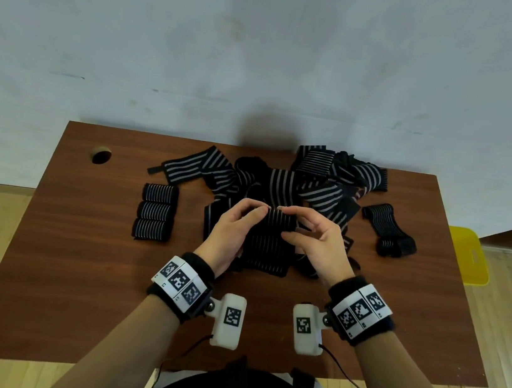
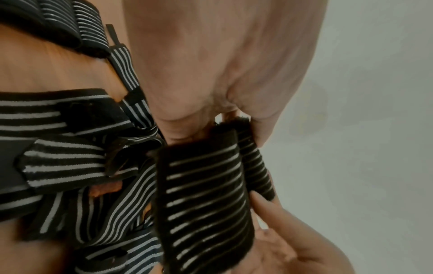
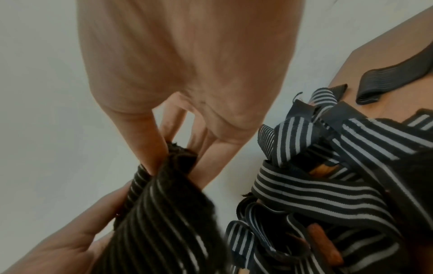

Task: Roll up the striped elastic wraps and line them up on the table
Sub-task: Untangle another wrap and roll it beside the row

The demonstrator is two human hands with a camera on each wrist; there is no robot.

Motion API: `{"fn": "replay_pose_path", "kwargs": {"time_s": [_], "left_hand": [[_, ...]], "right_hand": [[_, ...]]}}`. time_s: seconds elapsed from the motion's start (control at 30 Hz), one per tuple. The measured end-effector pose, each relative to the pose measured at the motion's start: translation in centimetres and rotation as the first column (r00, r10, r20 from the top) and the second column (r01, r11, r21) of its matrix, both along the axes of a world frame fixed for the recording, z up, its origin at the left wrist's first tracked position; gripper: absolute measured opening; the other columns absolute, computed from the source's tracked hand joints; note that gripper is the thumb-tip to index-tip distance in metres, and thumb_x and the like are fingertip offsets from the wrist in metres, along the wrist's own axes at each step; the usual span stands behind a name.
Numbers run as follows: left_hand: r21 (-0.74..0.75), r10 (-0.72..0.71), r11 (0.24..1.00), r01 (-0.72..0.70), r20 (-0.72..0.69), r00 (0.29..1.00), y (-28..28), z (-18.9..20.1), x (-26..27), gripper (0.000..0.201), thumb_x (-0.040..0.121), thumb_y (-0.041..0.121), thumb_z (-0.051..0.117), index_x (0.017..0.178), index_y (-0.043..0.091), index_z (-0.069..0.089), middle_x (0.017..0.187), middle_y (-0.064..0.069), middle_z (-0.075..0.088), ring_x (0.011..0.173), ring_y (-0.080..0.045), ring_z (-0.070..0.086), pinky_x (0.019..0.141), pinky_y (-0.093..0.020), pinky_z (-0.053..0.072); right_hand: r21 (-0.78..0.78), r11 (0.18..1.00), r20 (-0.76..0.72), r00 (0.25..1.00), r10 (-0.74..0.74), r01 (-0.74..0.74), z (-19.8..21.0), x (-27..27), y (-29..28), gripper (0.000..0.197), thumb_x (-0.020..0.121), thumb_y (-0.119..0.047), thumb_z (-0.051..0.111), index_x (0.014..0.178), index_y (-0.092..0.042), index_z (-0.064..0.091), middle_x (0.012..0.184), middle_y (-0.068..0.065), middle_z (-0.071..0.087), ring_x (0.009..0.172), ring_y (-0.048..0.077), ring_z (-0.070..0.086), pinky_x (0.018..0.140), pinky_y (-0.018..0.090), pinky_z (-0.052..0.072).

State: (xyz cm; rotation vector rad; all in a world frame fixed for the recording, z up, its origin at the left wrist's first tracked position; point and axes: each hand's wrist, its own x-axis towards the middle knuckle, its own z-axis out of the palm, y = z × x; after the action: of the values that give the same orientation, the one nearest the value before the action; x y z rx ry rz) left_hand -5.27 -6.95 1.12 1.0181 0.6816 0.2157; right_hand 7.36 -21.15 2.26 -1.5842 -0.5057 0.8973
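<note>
Three rolls (image 1: 155,216) sit in a row at the table's (image 1: 73,267) left, apart from the loose pile (image 1: 312,182) behind the hands. Left hand (image 1: 232,230) and right hand (image 1: 317,242) pinch the ends of a half-rolled wrap (image 1: 276,226) above the table, its tail hanging; another wrap (image 1: 389,230) lies right.

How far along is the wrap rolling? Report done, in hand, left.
Done: three rolled wraps lined up at the table's left. In hand: both hands, left hand and right hand, rolling one striped wrap. Left: the tangled pile behind and a loose wrap at right.
</note>
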Motion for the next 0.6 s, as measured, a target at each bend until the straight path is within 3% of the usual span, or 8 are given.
{"fn": "replay_pose_path", "kwargs": {"time_s": [0.1,0.17,0.27,0.43,0.53,0.6], "left_hand": [[0.055,-0.027,0.998,0.027,-0.001,1.0,0.0,0.2,-0.1,0.014,0.103,0.022,0.06,0.112,0.022,0.07,0.11,-0.011,0.071,0.101,-0.028,0.07,0.096,-0.059,0.052],[0.15,-0.071,0.986,0.071,-0.005,0.997,0.2,0.2,0.0,0.016,0.103,0.02,0.061,0.113,0.026,0.071,0.113,-0.009,0.072,0.107,-0.026,0.07,0.096,-0.054,0.056],[0.262,-0.133,0.955,0.136,-0.027,0.991,0.2,0.0,-0.2,0.02,0.103,0.018,0.06,0.115,0.03,0.07,0.115,-0.004,0.071,0.112,-0.026,0.068,0.096,-0.049,0.058],[0.191,-0.157,0.969,0.154,0.003,0.988,-0.4,-0.9,-0.6,0.038,0.096,0.016,0.063,0.127,0.038,0.065,0.132,-0.003,0.064,0.121,-0.025,0.064,0.097,-0.044,0.056],[-0.076,-0.128,0.989,0.126,-0.025,0.991,-0.7,-0.8,-0.6,0.03,0.099,0.017,0.063,0.128,0.021,0.061,0.12,-0.014,0.064,0.094,-0.03,0.07,0.07,-0.041,0.061],[-0.151,-0.175,0.975,0.165,-0.058,0.983,-1.0,-0.3,-0.7,0.038,0.101,0.04,0.059,0.126,0.012,0.061,0.099,-0.017,0.066,0.071,-0.028,0.065,0.057,-0.038,0.057]], "right_hand": [[-0.049,0.998,-0.191,0.98,-0.053,0.044,-0.4,-0.3,0.2,0.048,0.095,-0.025,0.072,0.141,-0.026,0.057,0.131,0.004,0.068,0.117,0.024,0.069,0.089,0.048,0.06],[-0.109,0.993,-0.237,0.97,-0.059,0.034,-0.2,-0.6,0.3,0.048,0.096,-0.04,0.07,0.138,-0.019,0.059,0.124,0.007,0.073,0.11,0.025,0.073,0.086,0.042,0.061],[-0.092,0.996,-0.222,0.974,-0.041,0.02,0.0,-1.1,0.3,0.03,0.099,-0.028,0.067,0.121,-0.007,0.069,0.112,0.011,0.077,0.106,0.026,0.074,0.079,0.031,0.061],[-0.025,0.998,-0.222,0.973,-0.06,0.056,-0.4,-0.6,0.0,0.034,0.089,-0.003,0.075,0.122,-0.01,0.068,0.115,0.016,0.074,0.104,0.032,0.074,0.083,0.042,0.062],[-0.005,0.997,-0.169,0.983,-0.075,0.075,-0.4,-0.6,-0.2,0.037,0.085,0.003,0.078,0.118,-0.011,0.068,0.112,0.013,0.075,0.103,0.031,0.074,0.073,0.033,0.061],[0.003,0.997,-0.139,0.987,-0.081,0.082,-0.5,-0.6,-0.5,0.037,0.083,0.006,0.079,0.113,-0.012,0.07,0.109,0.01,0.075,0.103,0.031,0.073,0.073,0.032,0.061]]}}
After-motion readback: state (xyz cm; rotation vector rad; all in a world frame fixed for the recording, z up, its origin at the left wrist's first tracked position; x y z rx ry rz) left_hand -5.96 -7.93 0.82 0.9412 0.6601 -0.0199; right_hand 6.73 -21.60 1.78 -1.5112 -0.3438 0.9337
